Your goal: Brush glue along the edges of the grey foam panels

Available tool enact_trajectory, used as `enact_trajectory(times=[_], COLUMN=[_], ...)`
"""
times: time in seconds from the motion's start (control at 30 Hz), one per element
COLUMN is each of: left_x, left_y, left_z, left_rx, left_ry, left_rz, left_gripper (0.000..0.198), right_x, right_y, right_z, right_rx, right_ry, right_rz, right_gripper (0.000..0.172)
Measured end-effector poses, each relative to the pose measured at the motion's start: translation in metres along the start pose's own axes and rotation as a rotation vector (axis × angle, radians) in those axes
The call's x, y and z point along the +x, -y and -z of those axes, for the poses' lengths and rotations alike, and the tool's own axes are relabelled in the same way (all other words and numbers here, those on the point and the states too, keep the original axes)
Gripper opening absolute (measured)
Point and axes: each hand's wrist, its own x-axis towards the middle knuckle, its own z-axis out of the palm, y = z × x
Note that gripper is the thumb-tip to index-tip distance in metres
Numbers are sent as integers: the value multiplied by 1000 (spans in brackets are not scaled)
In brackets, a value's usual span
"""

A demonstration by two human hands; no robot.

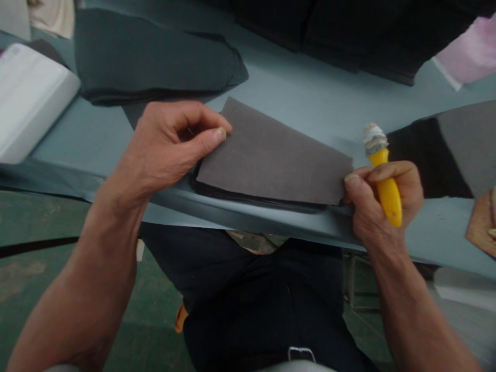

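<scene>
A flat piece of grey fabric [271, 160] lies on a dark stack of cloth pieces [256, 198] at the edge of the pale blue-grey table [294, 108]. My left hand [170, 144] pinches the fabric's upper left corner between thumb and fingers. My right hand [382, 201] grips a yellow-handled tool [388, 186] with a frayed, white-wrapped tip [375, 138]. The thumb of that hand rests on the fabric's lower right corner. The lower part of the stack is mostly hidden by the top piece.
A folded dark grey cloth pile [155, 57] lies behind my left hand, with black cloth [349, 31] along the far side. A white block [33, 98] sits far left. A black-and-grey cloth piece [437, 155] and a brown piece [482, 222] lie right. My lap and green floor show below.
</scene>
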Motion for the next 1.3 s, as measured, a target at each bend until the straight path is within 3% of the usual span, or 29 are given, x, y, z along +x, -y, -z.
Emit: enact_trajectory(times=[0.3, 0.77, 1.3], left_x=[1, 6, 6], left_y=[5, 7, 7], left_z=[1, 3, 7], left_rx=[28, 56, 12], left_ry=[35, 77, 78], left_rz=[-6, -17, -4], left_gripper=[19, 22, 26], right_x=[1, 2, -2], right_y=[-3, -2, -5], right_z=[-2, -3, -1], right_rx=[73, 51, 128], right_ry=[-17, -9, -9], right_rz=[78, 71, 54], right_gripper=[46, 36, 38])
